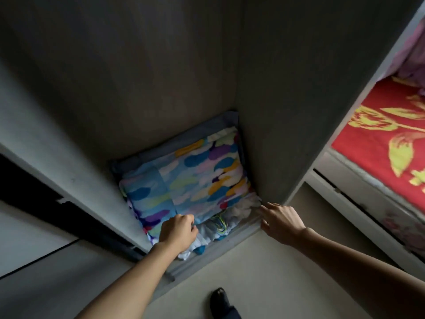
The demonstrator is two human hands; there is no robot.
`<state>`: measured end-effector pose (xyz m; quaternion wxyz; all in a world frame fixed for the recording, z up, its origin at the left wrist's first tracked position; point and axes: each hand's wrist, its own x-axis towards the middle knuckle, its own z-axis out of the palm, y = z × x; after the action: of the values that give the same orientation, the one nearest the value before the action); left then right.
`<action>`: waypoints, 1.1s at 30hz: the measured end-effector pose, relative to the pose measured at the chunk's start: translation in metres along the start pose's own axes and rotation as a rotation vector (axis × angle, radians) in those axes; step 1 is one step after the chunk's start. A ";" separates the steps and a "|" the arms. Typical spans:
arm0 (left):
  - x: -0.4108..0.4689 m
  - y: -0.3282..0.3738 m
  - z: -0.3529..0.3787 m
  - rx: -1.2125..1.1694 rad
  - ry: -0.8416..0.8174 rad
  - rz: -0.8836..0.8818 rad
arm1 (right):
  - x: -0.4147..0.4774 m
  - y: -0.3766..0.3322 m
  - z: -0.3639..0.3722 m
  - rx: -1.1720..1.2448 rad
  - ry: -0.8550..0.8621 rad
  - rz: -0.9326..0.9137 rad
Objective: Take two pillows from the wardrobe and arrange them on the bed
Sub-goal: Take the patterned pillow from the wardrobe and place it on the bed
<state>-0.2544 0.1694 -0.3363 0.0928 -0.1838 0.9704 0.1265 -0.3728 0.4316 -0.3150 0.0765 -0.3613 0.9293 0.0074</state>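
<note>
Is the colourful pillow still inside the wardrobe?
Yes, still inside. The blue pillow with multicoloured brushstroke patches lies flat on the grey wardrobe floor; the left hand grips its front edge.

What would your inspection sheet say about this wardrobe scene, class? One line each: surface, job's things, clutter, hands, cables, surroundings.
Surface: wardrobe floor, mostly covered.
Job's things: patterned pillow lies flat on a grey one.
Clutter: crumpled pale cloth at the front.
Hands: left hand closed on the pillow's front edge; right hand open, fingers at the cloth.
Cables: nothing seen.
Surroundings: red floral bedding to the right; dark shoe on the floor.
</note>
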 end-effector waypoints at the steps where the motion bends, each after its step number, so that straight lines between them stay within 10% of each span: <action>1: 0.015 -0.003 0.001 -0.007 -0.016 -0.018 | 0.019 0.006 0.002 -0.007 -0.014 0.001; 19: 0.232 -0.108 0.045 -0.026 -0.132 -0.375 | 0.378 0.026 0.093 -0.021 -0.201 -0.157; 33: 0.397 -0.171 0.121 0.141 -0.032 -0.370 | 0.542 0.039 0.198 -0.073 0.021 -0.324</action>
<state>-0.5368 -0.0837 -0.5772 0.1426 -0.3502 0.9248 0.0417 -0.7655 0.1109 -0.5926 0.0536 -0.5088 0.8588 0.0249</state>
